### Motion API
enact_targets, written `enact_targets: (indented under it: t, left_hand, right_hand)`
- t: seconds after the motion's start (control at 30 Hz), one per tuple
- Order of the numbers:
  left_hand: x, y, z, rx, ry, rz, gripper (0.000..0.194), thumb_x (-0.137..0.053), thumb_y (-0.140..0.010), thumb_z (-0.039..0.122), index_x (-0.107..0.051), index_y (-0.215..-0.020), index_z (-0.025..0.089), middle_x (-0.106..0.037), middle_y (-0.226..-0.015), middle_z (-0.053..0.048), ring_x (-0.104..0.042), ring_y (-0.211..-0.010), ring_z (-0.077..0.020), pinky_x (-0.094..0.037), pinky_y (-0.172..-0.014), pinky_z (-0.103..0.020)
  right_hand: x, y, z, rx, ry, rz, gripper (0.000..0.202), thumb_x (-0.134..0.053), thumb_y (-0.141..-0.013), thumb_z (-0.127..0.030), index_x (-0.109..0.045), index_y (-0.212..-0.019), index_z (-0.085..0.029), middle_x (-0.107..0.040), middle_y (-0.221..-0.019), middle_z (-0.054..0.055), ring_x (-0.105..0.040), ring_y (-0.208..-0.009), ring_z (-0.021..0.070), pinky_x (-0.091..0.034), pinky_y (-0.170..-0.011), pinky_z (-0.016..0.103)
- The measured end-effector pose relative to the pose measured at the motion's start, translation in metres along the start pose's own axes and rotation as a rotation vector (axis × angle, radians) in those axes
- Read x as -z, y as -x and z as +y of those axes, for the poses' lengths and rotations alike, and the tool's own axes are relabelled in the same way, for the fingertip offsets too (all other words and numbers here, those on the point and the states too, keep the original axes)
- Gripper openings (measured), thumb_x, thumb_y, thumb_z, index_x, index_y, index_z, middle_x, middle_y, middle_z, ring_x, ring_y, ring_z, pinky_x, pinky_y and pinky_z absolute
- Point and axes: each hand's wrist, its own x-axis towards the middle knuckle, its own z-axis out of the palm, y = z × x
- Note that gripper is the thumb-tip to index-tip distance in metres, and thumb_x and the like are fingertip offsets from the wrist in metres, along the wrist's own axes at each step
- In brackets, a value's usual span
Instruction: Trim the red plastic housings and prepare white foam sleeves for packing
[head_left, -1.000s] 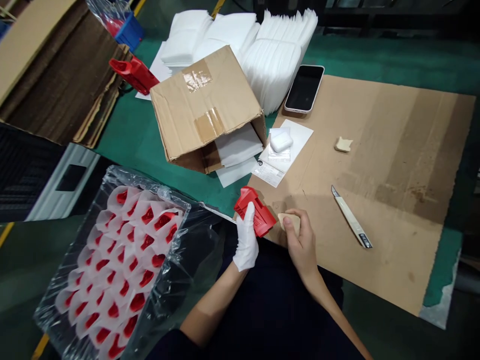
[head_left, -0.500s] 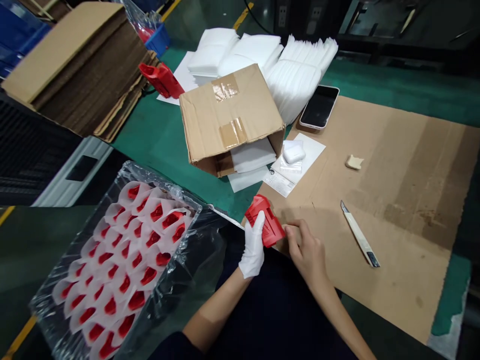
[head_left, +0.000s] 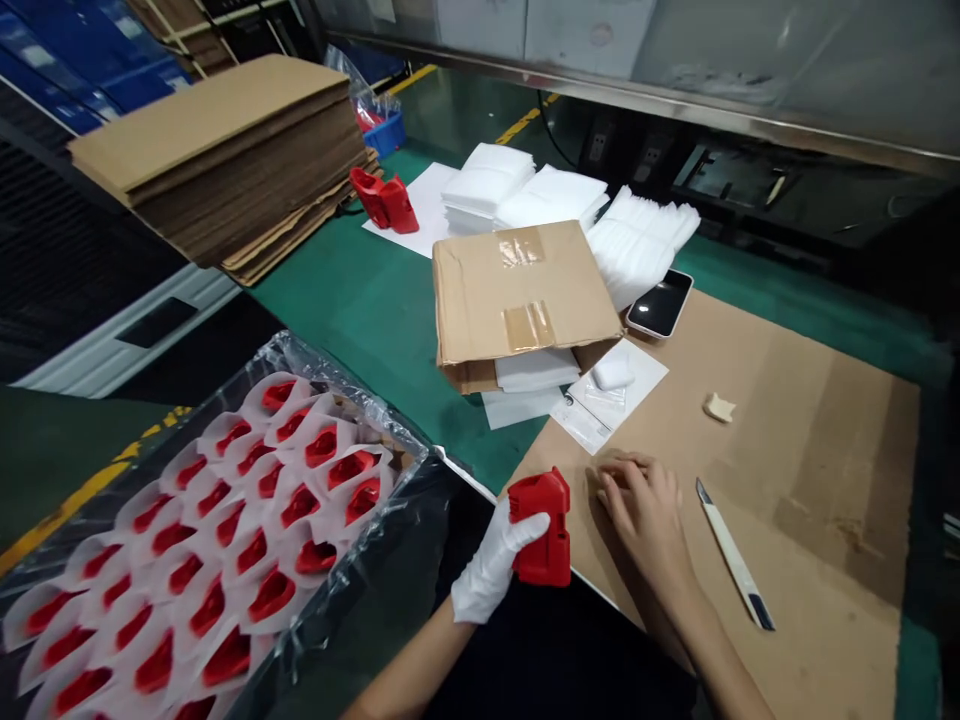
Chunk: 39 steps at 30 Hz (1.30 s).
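- One red part point(head_left: 541, 545): find in the left grip point(head_left: 486, 568), at the near edge of the surface point(head_left: 337, 290).
- Left grip: pinching the red part, white-gloved thumb across the face, fingers largely hidden behind.
- Right grip point(head_left: 646, 515): bare, curled low over the cardboard sheet point(head_left: 817, 430), at 3 o'clock from the red part and apart from it. Cannot tell from this view whether pinching anything.
- Step in hand, as judged: one-handed holding of the red part, with the face exposed.
- For any right-grip contact, judge a short move toward 9 o'clock necessary; keep the left grip steady and clear of the near edge.
- From the right grip, locate the cutter point(head_left: 736, 558) near 4 o'clock, blade toward 11; locate the beige piece point(head_left: 720, 407) near 1 to 2 o'clock.
- From the red part, locate the plastic-lined box point(head_left: 319, 598) of wrapped red pieces point(head_left: 204, 606) near 9 o'clock, and the carton point(head_left: 480, 295) near 12.
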Motion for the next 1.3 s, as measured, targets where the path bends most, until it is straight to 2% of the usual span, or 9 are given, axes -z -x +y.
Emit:
enact_targets:
  t: [0.2, 0.33, 0.47, 0.57, 0.67, 0.83, 1.03, 1.2, 1.3]
  left_hand:
    - [0.019, 0.014, 0.026, -0.079, 0.01, -0.096, 0.057, -0.09, -0.063, 0.044, -0.065, -0.104, 0.014, -0.071, -0.096, -0.009, -0.068, -0.089, -0.0238, -0.054, -0.083, -0.035]
    - [0.028, 0.025, 0.043, -0.124, -0.021, -0.198, 0.06, -0.089, -0.062, 0.044, -0.062, -0.106, 0.014, -0.071, -0.099, -0.01, -0.068, -0.087, -0.0245, -0.054, -0.078, -0.035]
    - [0.038, 0.03, 0.045, -0.204, -0.067, -0.203, 0.065, -0.087, -0.064, 0.045, -0.062, -0.115, 0.014, -0.068, -0.114, -0.014, -0.066, -0.092, -0.0251, -0.053, -0.077, -0.033]
    - [0.041, 0.03, 0.04, -0.264, -0.069, -0.193, 0.07, -0.085, -0.068, 0.045, -0.059, -0.126, 0.016, -0.063, -0.126, -0.014, -0.064, -0.1, -0.0271, -0.052, -0.085, -0.036]
    - [0.037, 0.03, 0.041, -0.299, -0.109, -0.224, 0.078, -0.087, -0.063, 0.046, -0.058, -0.129, 0.017, -0.06, -0.131, -0.014, -0.06, -0.111, -0.0309, -0.049, -0.094, -0.039]
    - [0.013, 0.032, 0.053, -0.264, -0.273, -0.404, 0.08, -0.094, -0.047, 0.05, -0.065, -0.112, 0.014, -0.067, -0.109, -0.013, -0.061, -0.1, -0.0297, -0.05, -0.09, -0.039]
    - [-0.016, 0.028, 0.037, -0.144, -0.375, -0.465, 0.057, -0.092, -0.055, 0.042, -0.07, -0.1, 0.015, -0.071, -0.095, -0.007, -0.065, -0.088, -0.0247, -0.052, -0.085, -0.036]
    - [-0.04, 0.032, 0.021, -0.101, -0.419, -0.436, 0.068, -0.092, -0.057, 0.042, -0.069, -0.115, 0.014, -0.072, -0.113, -0.011, -0.066, -0.107, -0.0314, -0.05, -0.1, -0.042]
    - [-0.065, 0.04, 0.013, -0.076, -0.403, -0.476, 0.073, -0.087, -0.065, 0.051, -0.064, -0.124, 0.016, -0.069, -0.121, -0.012, -0.063, -0.115, -0.032, -0.049, -0.103, -0.043]
  right_hand:
    - [-0.02, -0.097, -0.053, 0.135, -0.045, -0.127, 0.026, -0.044, -0.101, -0.037, -0.062, -0.102, -0.018, -0.063, -0.106, 0.01, -0.06, -0.101, 0.0223, -0.047, -0.092, 0.034]
    - [-0.053, -0.164, -0.074, 0.085, 0.068, -0.149, 0.021, -0.055, -0.094, -0.027, -0.065, -0.103, -0.011, -0.065, -0.113, 0.018, -0.059, -0.113, 0.0291, -0.046, -0.099, 0.04]
    - [-0.072, -0.192, -0.077, 0.003, 0.174, -0.161, 0.024, -0.059, -0.092, -0.028, -0.065, -0.106, -0.01, -0.067, -0.106, 0.015, -0.062, -0.104, 0.0263, -0.047, -0.095, 0.044]
    - [-0.058, -0.194, -0.081, -0.009, 0.189, -0.14, 0.027, -0.055, -0.093, -0.031, -0.065, -0.105, -0.008, -0.067, -0.102, 0.018, -0.063, -0.099, 0.0279, -0.048, -0.089, 0.043]
    - [-0.026, -0.172, -0.094, 0.025, 0.164, -0.103, 0.025, -0.045, -0.094, -0.027, -0.064, -0.098, -0.01, -0.066, -0.1, 0.021, -0.061, -0.098, 0.0309, -0.046, -0.086, 0.041]
    - [0.012, -0.068, -0.11, 0.174, -0.051, -0.236, 0.024, -0.039, -0.102, -0.035, -0.053, -0.089, -0.021, -0.061, -0.081, 0.003, -0.058, -0.073, 0.0158, -0.044, -0.07, 0.027]
    - [0.044, 0.005, -0.062, -0.18, -0.645, -0.309, 0.025, -0.055, -0.097, -0.046, -0.06, -0.098, -0.022, -0.058, -0.075, -0.001, -0.054, -0.064, 0.0126, -0.043, -0.058, 0.022]
    - [0.093, 0.054, -0.016, -0.29, -0.76, -0.294, 0.029, -0.057, -0.095, -0.048, -0.072, -0.101, -0.024, -0.067, -0.111, 0.008, -0.066, -0.103, 0.0201, -0.054, -0.08, 0.024]
    - [0.087, 0.093, -0.016, -0.343, -0.732, -0.253, 0.052, -0.058, -0.09, -0.06, -0.064, -0.129, -0.025, -0.056, -0.141, 0.011, -0.055, -0.131, 0.0288, -0.05, -0.104, 0.036]
